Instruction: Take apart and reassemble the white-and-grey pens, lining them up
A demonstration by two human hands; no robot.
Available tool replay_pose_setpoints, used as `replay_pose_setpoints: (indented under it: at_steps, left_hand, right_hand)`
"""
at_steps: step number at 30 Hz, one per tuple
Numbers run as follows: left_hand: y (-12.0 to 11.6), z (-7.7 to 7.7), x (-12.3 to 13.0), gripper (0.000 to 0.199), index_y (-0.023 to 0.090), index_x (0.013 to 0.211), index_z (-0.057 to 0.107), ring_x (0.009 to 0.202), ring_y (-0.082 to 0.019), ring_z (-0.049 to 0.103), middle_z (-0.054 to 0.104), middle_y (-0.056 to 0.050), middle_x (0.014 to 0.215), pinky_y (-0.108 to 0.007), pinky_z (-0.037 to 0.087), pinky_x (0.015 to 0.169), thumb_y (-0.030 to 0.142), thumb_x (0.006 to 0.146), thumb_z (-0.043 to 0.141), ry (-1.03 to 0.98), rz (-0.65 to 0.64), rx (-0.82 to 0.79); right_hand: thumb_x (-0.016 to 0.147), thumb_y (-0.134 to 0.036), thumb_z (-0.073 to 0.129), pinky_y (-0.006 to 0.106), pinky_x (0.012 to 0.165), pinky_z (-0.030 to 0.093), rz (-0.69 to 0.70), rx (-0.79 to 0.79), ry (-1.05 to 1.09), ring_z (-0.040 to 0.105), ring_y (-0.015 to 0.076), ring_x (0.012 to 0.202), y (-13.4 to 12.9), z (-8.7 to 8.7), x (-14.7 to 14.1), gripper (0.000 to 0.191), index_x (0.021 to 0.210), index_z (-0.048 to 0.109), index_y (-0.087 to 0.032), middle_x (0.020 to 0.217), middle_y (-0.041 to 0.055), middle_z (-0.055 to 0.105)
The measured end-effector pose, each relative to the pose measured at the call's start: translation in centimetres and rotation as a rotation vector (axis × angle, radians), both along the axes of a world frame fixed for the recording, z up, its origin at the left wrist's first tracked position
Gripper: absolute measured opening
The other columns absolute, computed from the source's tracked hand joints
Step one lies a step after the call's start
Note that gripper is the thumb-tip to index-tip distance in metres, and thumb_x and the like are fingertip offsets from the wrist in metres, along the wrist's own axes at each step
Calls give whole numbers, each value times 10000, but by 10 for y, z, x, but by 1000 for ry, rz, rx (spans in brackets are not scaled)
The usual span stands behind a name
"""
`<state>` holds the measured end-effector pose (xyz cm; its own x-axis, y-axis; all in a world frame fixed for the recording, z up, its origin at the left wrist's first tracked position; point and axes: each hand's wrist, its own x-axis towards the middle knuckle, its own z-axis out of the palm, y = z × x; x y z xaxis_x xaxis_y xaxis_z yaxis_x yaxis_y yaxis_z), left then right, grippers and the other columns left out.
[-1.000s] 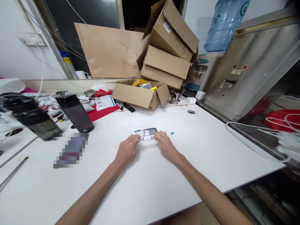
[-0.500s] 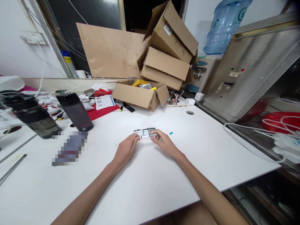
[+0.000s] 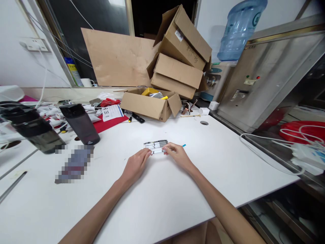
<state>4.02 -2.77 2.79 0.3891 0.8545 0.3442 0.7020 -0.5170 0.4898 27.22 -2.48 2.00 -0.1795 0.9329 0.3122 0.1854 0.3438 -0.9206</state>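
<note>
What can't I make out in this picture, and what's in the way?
Head view, now:
- Nearest pen: both ends, hidden by the fingers of the left hand and right hand.
- Open box: its lower contents, behind its front wall.
- Object beside the bottles: blurred into blocks.
- Upper carton: handwriting too small to read.
- Red item: cut off by the right edge.
</note>
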Motion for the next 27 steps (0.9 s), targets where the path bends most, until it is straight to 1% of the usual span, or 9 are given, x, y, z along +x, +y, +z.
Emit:
replay_pose_setpoints:
  at_steps: [4,7,9,14,16,18,20,24,27]
  left_hand:
    - [2,-2,-2,375,267,1048,641,987,-229,700,740,-25,1149,-319,512,838,418,1069,298,0,-4,0]
    - [3,-2,-3,380,264,1048,631,1006,-235,697,735,-30,1174,-323,508,831,423,1070,287,12,13,-4]
    - [4,-2,-4,381,262,1052,621,1016,-238,692,729,-33,1182,-325,503,826,426,1071,277,20,25,-8]
    - [4,-1,-5,391,260,998,601,938,-231,684,729,-23,1099,-324,487,791,438,1073,260,41,31,-22]
    - [3,-1,-5,391,260,989,600,925,-230,685,730,-22,1084,-319,485,781,439,1073,262,43,32,-23]
    - [2,-1,-5,390,260,990,602,927,-231,688,733,-26,1086,-315,485,774,439,1071,266,42,31,-25]
    - [2,-1,-4,386,260,996,602,924,-230,688,734,-29,1090,-315,483,775,438,1071,267,40,26,-27]
    - [2,-3,-4,378,258,1001,597,914,-231,684,731,-32,1091,-323,482,792,433,1069,270,43,15,-31]
    - [3,-3,-4,379,256,1002,596,914,-230,684,730,-32,1090,-322,481,792,426,1070,264,42,11,-36]
  right_hand:
    - [953,-383,599,338,900,478,-3,41,-5,659,202,945,-1,3,1,216,941,725,-208,947,37,717]
    - [925,-335,636,352,985,455,47,77,-26,641,204,1053,0,3,2,174,1028,720,-223,1067,41,708]
    - [910,-315,652,356,1009,452,92,64,-31,631,205,1104,1,1,2,228,1119,702,-235,1152,47,694]
    - [965,-441,567,329,789,519,66,-99,-12,663,179,785,1,-3,2,284,1031,710,-204,888,36,711]
    - [942,-432,609,334,824,518,74,-80,1,676,188,840,1,-1,2,264,1032,715,-208,934,42,718]
    - [911,-402,660,345,908,504,76,-30,10,676,204,983,1,2,3,251,1084,714,-229,1076,53,720]
    - [907,-406,665,350,924,500,64,-19,15,670,204,1008,1,3,3,270,1117,708,-241,1131,54,712]
    - [952,-466,587,321,766,508,46,-91,15,636,170,763,3,-2,4,298,968,725,-203,871,33,703]
    - [941,-455,605,315,748,498,44,-94,20,626,171,758,4,-2,4,289,902,721,-193,832,28,688]
